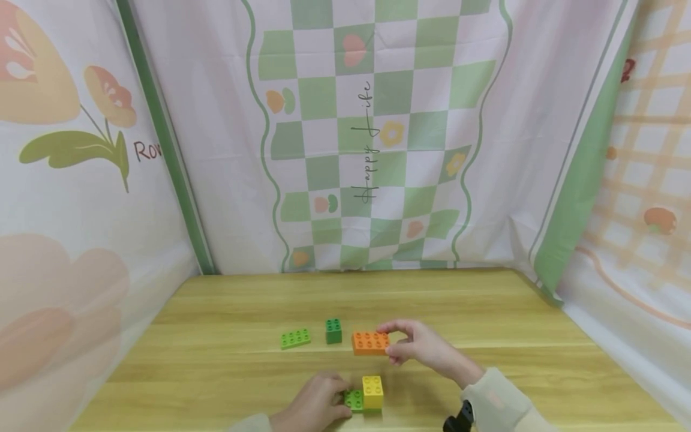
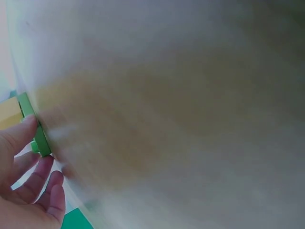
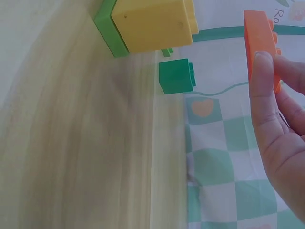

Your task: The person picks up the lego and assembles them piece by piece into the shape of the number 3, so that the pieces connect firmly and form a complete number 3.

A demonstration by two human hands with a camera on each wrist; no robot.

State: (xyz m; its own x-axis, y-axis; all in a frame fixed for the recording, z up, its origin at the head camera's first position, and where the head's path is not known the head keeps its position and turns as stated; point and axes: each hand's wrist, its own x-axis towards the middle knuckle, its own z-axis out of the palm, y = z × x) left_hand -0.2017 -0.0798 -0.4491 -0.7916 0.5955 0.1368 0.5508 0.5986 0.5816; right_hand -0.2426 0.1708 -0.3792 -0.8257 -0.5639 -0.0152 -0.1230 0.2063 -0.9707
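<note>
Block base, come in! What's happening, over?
Left hand grips green plate, yellow block on top. Right hand pinches orange brick. Nothing seen between orange brick and yellow block.

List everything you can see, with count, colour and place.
Loose plate: 1, light green, on the table's left
Small block: 1, dark green, right of that plate
Long brick: 1, orange, pinched in the right hand
Base plate: 1, light green, at the left hand's fingers
Tall block: 1, yellow, on the base plate's right end
Table: 1, yellowish wood, beneath
Printed cloth: behind and both sides, white, green, orange
Wrist device: 1, black, right wrist
Sleeves: 2, pale, bottom edge
Left hand: 1, pinching the base plate
Right hand: 1, beyond it
</note>
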